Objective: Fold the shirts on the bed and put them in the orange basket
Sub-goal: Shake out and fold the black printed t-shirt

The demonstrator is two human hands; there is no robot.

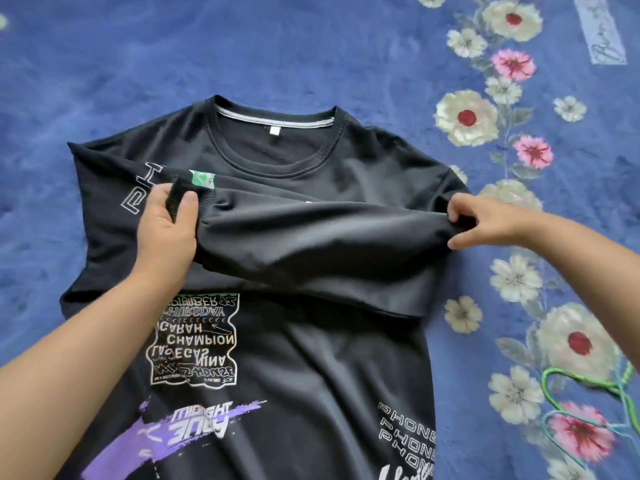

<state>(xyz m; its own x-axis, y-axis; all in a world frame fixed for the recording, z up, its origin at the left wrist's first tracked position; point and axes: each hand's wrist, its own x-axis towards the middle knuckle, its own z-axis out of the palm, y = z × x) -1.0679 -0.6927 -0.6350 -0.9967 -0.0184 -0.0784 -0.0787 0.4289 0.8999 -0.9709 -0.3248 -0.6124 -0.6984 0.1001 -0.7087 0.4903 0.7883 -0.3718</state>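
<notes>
The black cotton shirt with white and purple printed lettering [311, 358] is laid flat, print side up, on the bed's blue plush cover with cream and pink flowers [346, 46], collar away from the camera. Its right sleeve is drawn across the chest. The ribbed cuff of that sleeve [176, 199] is pinched by the left hand [169, 230], thumb on top and fingers curled beneath. At the far side, the shoulder fold is gripped by the right hand [481, 223], its fingers bunched around a small tuck of cloth.

The orange basket is not to be seen in this view, so its place cannot be told.

Now the risks. The sleeve is held slack, with a soft belly of cloth sagging between the two hands; if it is laid down like that, a ridge is likely to be trapped under the next fold. The lower edge of the folded sleeve runs at a slant, so a crooked side line may be set if it is not squared first. Should the cuff be released before the shoulder is pressed flat, the sleeve could spring back out. The left sleeve, tucked unevenly at the opposite edge, may leave the finished bundle lopsided. The plush cover may also drag the cloth.
</notes>
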